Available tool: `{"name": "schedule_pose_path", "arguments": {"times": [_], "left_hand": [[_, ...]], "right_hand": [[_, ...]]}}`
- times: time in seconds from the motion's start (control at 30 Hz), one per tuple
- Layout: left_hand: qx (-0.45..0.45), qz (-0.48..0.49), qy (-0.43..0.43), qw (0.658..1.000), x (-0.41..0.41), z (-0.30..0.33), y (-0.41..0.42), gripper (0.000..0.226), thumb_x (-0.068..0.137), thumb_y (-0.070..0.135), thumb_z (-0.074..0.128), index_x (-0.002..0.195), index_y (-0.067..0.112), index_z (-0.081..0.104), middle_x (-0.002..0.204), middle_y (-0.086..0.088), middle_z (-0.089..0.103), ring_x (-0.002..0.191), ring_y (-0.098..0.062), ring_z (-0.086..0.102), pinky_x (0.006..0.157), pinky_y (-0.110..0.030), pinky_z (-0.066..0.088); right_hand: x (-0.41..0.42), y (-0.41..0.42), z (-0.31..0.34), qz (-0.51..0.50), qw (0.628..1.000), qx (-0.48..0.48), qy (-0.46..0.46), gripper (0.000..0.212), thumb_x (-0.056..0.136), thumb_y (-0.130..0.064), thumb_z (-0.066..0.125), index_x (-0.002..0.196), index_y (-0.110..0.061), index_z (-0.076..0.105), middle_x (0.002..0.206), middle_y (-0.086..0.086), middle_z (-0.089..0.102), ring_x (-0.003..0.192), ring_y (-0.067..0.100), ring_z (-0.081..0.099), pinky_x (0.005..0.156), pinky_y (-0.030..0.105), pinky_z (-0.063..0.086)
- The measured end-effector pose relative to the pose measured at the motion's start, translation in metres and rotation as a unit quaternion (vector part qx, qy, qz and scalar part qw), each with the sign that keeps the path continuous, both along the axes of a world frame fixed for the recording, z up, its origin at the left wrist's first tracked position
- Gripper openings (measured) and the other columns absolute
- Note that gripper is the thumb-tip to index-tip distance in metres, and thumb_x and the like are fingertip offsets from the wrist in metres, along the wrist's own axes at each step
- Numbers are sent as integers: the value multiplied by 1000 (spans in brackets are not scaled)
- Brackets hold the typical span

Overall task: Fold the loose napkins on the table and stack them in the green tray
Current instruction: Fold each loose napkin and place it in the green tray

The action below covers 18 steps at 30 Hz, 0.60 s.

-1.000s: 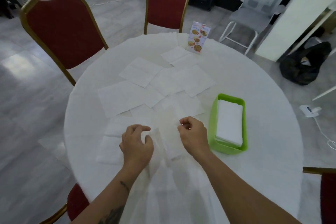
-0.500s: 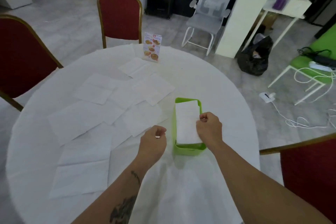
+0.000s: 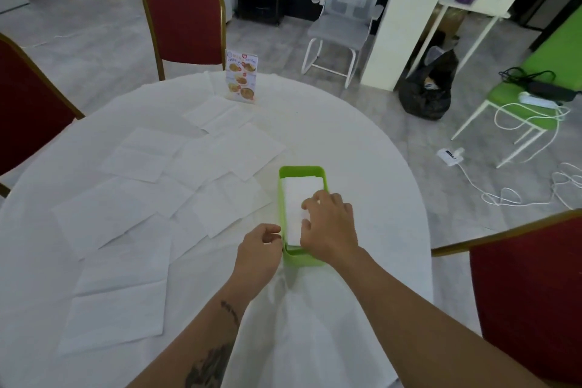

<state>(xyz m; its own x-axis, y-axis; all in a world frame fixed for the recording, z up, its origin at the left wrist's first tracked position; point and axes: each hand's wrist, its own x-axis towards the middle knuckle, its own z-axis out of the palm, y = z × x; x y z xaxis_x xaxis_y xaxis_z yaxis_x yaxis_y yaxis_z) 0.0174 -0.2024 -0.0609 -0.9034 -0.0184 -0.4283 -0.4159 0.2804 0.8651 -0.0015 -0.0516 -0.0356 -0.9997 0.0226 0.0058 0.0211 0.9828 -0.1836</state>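
My right hand [image 3: 329, 227] has gone from pinching at the stack's edge to lying flat, grip spread, on the folded napkins [image 3: 299, 195] in the green tray [image 3: 302, 171], lower centre; left hand [image 3: 259, 250] curled empty beside it; loose napkins [image 3: 138, 198] remain on bench, left

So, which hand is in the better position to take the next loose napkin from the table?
Probably the left hand: it is free beside the green tray, on the side where the loose napkins lie. The right hand rests on the folded stack inside it.
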Motion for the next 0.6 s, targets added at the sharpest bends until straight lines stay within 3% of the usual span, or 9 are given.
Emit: {"name": "schedule_pose_path", "arguments": {"times": [0.13, 0.33, 0.47, 0.6], "left_hand": [[15, 13, 1, 1000, 3, 1, -3, 26, 84, 14, 51, 101, 29, 64, 99, 5, 69, 89, -16, 69, 77, -29, 53], [-15, 105, 42, 993, 24, -2, -45, 28, 86, 9, 50, 91, 32, 65, 92, 10, 69, 82, -8, 68, 58, -19, 46], [-148, 170, 86, 971, 51, -17, -98, 28, 82, 8, 52, 98, 28, 63, 101, 11, 62, 99, -14, 59, 79, -25, 46], [-362, 156, 40, 918, 73, -36, -149, 40, 80, 24, 62, 119, 25, 56, 122, -3, 52, 115, -28, 46, 96, -44, 40]], "right_hand": [[3, 5, -3, 48, 996, -7, -69, 44, 89, -31, 44, 131, -25, 53, 131, -3, 51, 116, 21, 47, 96, 41, 29], [-1, -25, 17, 63, 994, -91, 14, 37, 87, -26, 48, 122, -25, 59, 126, -6, 56, 109, 20, 52, 94, 39, 31], [6, -74, 20, 130, 982, -134, 37, 32, 86, -23, 49, 116, -25, 62, 119, -6, 58, 104, 20, 52, 91, 38, 35], [18, -118, 5, 196, 967, -160, -36, 35, 86, -21, 49, 119, -23, 61, 122, -2, 56, 110, 22, 50, 95, 41, 42]]}}
